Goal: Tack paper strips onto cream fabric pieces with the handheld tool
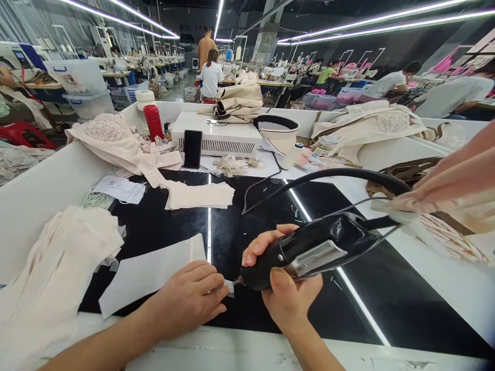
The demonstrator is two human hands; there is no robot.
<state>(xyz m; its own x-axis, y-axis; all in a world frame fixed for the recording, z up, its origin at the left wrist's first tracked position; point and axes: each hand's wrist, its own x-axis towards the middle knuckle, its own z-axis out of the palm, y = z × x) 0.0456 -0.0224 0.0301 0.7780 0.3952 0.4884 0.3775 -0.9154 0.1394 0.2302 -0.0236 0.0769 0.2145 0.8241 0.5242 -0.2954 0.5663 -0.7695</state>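
Observation:
My right hand (pixel 288 293) is wrapped round a black handheld tool (pixel 309 250), whose narrow tip points left and down to the black glassy work surface (pixel 348 309). Beside that tip, my left hand (pixel 197 291) presses on a small pale strip (pixel 230 287), its fingers bent and close together. A white fabric piece (pixel 154 273) with a pale band at its right end lies under and beyond my left hand. Farther back lies a cream fabric piece (pixel 201 196). A thick black cable runs from the tool's rear.
Cream fabric piles (pixel 62 273) lie at the left. A phone (pixel 192 149) leans on a white vented box (pixel 220 135), near a red bottle (pixel 153 122). Blurred pink-beige fabric (pixel 460 175) hangs at the right. People sit at machines in the background.

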